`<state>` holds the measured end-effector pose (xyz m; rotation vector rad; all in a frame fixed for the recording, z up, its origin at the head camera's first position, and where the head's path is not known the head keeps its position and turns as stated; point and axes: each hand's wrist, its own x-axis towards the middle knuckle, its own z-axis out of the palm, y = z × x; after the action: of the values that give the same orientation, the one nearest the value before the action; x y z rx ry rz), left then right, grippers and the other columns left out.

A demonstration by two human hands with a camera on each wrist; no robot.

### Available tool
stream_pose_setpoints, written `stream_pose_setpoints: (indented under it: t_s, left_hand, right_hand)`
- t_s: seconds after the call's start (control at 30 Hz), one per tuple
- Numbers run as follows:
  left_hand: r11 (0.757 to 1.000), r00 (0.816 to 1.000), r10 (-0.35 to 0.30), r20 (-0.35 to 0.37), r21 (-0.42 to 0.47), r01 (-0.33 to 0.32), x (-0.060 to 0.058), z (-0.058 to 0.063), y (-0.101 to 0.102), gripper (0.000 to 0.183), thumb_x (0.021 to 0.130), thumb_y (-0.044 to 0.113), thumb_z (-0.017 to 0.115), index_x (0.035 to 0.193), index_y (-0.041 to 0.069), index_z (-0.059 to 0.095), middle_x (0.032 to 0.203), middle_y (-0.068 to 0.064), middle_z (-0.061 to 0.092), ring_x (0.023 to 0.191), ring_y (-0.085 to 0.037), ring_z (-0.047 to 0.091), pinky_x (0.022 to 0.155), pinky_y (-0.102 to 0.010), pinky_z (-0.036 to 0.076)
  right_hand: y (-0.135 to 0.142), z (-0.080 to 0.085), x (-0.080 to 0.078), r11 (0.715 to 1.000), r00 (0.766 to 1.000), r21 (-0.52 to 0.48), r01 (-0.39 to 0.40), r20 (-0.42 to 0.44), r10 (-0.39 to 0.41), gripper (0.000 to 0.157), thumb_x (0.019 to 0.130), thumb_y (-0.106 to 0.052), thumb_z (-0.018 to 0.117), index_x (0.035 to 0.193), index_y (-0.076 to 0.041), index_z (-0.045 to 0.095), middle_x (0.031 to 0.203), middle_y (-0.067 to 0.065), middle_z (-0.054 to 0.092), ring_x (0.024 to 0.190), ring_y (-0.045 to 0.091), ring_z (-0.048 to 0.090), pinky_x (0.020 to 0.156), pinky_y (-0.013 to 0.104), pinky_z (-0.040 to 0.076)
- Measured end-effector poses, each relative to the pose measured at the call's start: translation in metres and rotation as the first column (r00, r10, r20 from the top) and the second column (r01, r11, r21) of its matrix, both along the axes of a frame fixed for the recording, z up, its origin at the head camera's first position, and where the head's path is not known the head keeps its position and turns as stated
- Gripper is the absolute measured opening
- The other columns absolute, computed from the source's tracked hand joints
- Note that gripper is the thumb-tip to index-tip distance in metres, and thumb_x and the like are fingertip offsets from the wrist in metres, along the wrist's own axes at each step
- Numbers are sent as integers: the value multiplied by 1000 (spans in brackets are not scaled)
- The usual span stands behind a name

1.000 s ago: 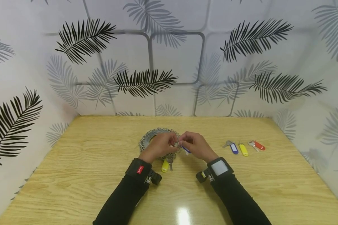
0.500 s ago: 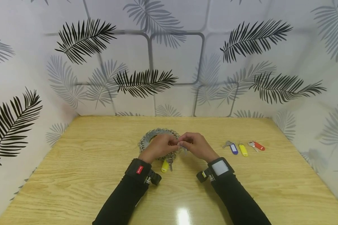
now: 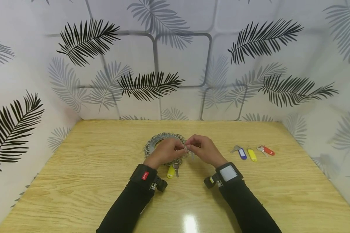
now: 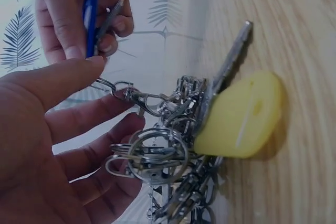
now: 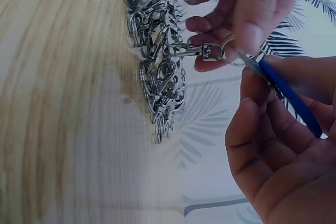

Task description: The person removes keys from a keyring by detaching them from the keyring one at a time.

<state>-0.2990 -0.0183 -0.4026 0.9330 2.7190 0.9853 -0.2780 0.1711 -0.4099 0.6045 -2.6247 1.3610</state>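
Observation:
A grey hoop hung with metal swivel clasps (image 3: 147, 148) lies on the table under my left hand (image 3: 164, 151). In the right wrist view, my left thumb and fingers pinch the split ring (image 5: 226, 45) of one swivel clasp (image 5: 195, 51). Close against it, my right hand (image 3: 204, 150) pinches a blue key tag (image 5: 292, 98) together with a key (image 4: 111, 19). The tag's attachment at the split ring is partly hidden by fingertips. A yellow key tag (image 4: 242, 116) and its key (image 4: 231, 59) hang from the hoop's near side.
To the right on the wooden table (image 3: 75, 181) lie another blue key tag (image 3: 242, 154) with a key, a yellow tag (image 3: 252, 155), and a red tag (image 3: 269, 150) with a key. A leaf-patterned wall covering (image 3: 180, 64) stands behind the table.
The blue tag in my right hand has turned and no longer shows blue in the head view. My right hand has risen slightly. My left hand stays nearly still.

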Motion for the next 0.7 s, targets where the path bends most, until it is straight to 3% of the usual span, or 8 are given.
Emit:
stream_pose_setpoints:
  t_s: [0.23,0.47,0.7]
  left_hand:
    - [1000,1000,4,-6,-5,-4,-2,-2,-2,18,89,25,68,100,11,73,87,1,64,77,-13,58,65,-30,50]
    - [1000,1000,3,-7,29,-3,-2,-1,0,11,87,22,71,93,12,72,85,2,65,77,-12,60,68,-30,51]
    - [997,999,-11,-43,74,14,3,2,4,17,87,11,71,101,4,70,81,-2,61,74,-15,56,67,-31,48]
  right_hand:
    - [-7,22,15,998,998,10,-55,-11,55,11,92,1,62,101,6,66,98,19,68,84,32,65,71,40,52]
    - [0,3,0,999,999,-1,-46,-21,46,10,92,-9,66,100,-4,69,95,10,69,79,23,64,66,35,50]
    - [0,-2,-2,1000,1000,0,26,-13,-26,5,92,-9,65,96,-7,68,90,6,68,72,19,60,62,30,48]
